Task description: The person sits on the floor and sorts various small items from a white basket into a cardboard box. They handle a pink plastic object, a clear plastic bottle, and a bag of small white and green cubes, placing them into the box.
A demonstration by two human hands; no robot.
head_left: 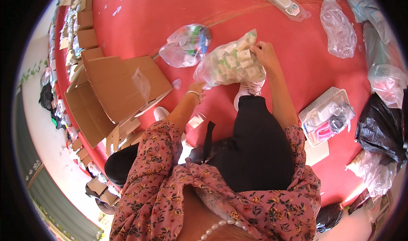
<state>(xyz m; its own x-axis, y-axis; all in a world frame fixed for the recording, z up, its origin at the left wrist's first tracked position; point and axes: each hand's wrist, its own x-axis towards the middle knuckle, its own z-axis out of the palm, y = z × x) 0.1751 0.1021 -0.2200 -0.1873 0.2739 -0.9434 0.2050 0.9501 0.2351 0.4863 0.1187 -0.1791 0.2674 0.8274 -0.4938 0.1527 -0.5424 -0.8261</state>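
A clear plastic bag full of small white and green boxes [231,62] lies on the red floor mat [153,15] in front of my feet. My right hand [264,53] grips the bag's upper right end. At the bag's lower left corner, my left hand [196,88], with a bracelet on the wrist, pinches the plastic. My white shoes [246,91] show just below the bag, under my black trousers.
An open cardboard box [112,90] lies at the left, with flattened cartons behind it. A second clear bag with coloured items [185,45] sits beside the held bag. A white basket of small goods [327,115] stands right, near black and clear bags [380,130].
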